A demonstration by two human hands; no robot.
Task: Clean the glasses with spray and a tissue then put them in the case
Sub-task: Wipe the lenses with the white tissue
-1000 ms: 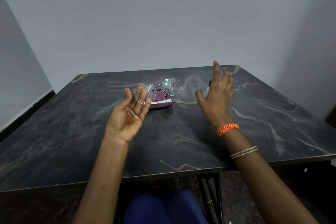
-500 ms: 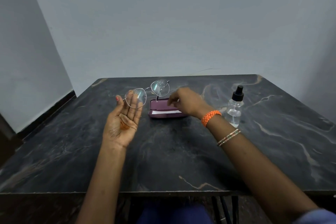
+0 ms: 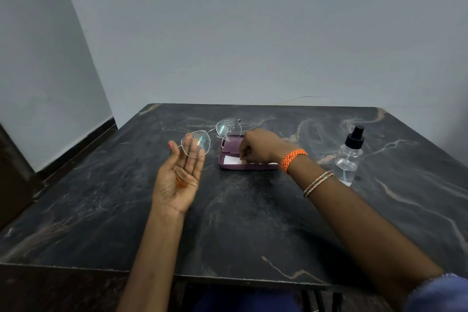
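1. Metal-framed glasses (image 3: 211, 138) sit on the left hand (image 3: 177, 177): palm up, fingers loosely extended, near lens resting on the fingertips, no pinch visible. Droplets on both lenses.
2. Right hand (image 3: 260, 145) is curled over the case (image 3: 229, 157) at 3 o'clock of the glasses, fingertips closing on the white tissue (image 3: 231, 159) inside. Can't tell if it's actually gripped.
3. Spray bottle (image 3: 349, 157) stands upright at 3 o'clock of the case, well apart, untouched.
4. Handling judgement: frame looks thin, light, bendy; wet lenses slippery. Better hold is the rim edge or bridge, not lens faces. Tissue is soft, likely tears when wet.
5. Table (image 3: 101, 210): dark marble.
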